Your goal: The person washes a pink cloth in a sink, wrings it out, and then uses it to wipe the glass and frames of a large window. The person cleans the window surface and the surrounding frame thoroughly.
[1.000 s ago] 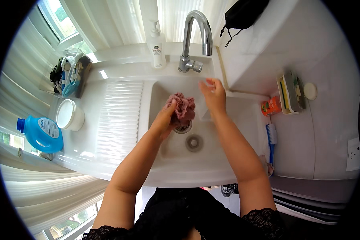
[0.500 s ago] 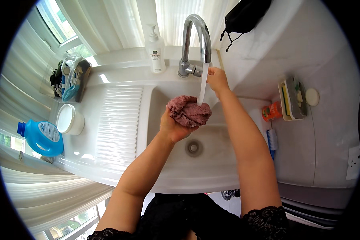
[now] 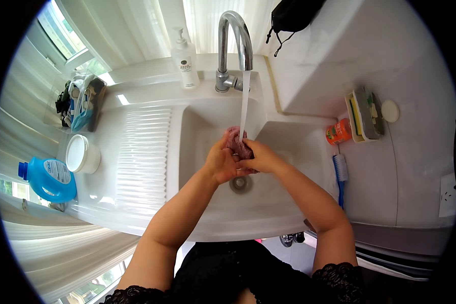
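Both my hands hold a bunched pink cloth (image 3: pixel 235 138) inside the white sink basin (image 3: pixel 202 202). My left hand (image 3: pixel 221 163) cups it from the left and below, while my right hand (image 3: pixel 259 156) grips its right side. A stream of water (image 3: pixel 244 104) from the chrome faucet (image 3: pixel 251 48) falls onto the cloth. Part of the cloth is hidden behind my fingers. Just in front of my hands, the round drain (image 3: pixel 240 184) shows in the basin floor.
A ribbed washboard (image 3: pixel 144 157) fills the sink's left side. Further left stand a white tub (image 3: pixel 83 154), a blue detergent bottle (image 3: pixel 51 178) and a clear box (image 3: pixel 78 104). A white pump bottle (image 3: pixel 185 63) stands behind; a blue-handled brush (image 3: pixel 341 175) and orange bottle (image 3: pixel 338 131) are at right.
My right hand has left the faucet's handle and come down onto the cloth. The cloth sits lower in the basin, now between both hands. Water is running in both frames.
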{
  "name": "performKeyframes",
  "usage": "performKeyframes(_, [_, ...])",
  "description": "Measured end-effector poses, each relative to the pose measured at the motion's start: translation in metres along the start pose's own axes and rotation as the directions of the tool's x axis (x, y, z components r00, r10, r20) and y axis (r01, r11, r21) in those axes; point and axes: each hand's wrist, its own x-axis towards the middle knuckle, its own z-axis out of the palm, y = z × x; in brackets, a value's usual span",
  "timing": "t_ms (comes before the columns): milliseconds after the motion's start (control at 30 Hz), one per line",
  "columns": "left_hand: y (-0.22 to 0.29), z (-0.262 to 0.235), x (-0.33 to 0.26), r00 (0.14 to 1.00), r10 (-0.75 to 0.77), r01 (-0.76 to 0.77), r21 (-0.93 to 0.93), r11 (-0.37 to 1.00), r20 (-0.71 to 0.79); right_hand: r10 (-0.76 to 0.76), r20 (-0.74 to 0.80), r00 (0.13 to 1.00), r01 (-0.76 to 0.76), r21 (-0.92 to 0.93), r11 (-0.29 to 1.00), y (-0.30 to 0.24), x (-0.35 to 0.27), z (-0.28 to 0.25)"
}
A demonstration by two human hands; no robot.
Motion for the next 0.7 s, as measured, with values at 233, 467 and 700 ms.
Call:
performKeyframes(233, [0.008, -0.038, 0.005, 0.937, 0.228, -0.044, 0.556, 0.830, -0.266, 0.085, -0.067, 0.994, -0.088, -0.042, 0.995, -0.028, -0.004, -0.015])
performKeyframes(467, [0.023, -0.040, 0.007, 0.773, 0.603, -0.460, 0.828, 0.319, 0.197, 0.018, -0.099, 0.995, -0.005, 0.124, 0.992, -0.030, 0.023, -0.016])
performKeyframes(700, [0.061, -0.026, -0.019, 0.781, 0.621, -0.475, 0.713, 0.515, 0.072, 0.035, -0.188, 0.982, 0.041, 0.386, 0.922, -0.027, 0.026, -0.025])
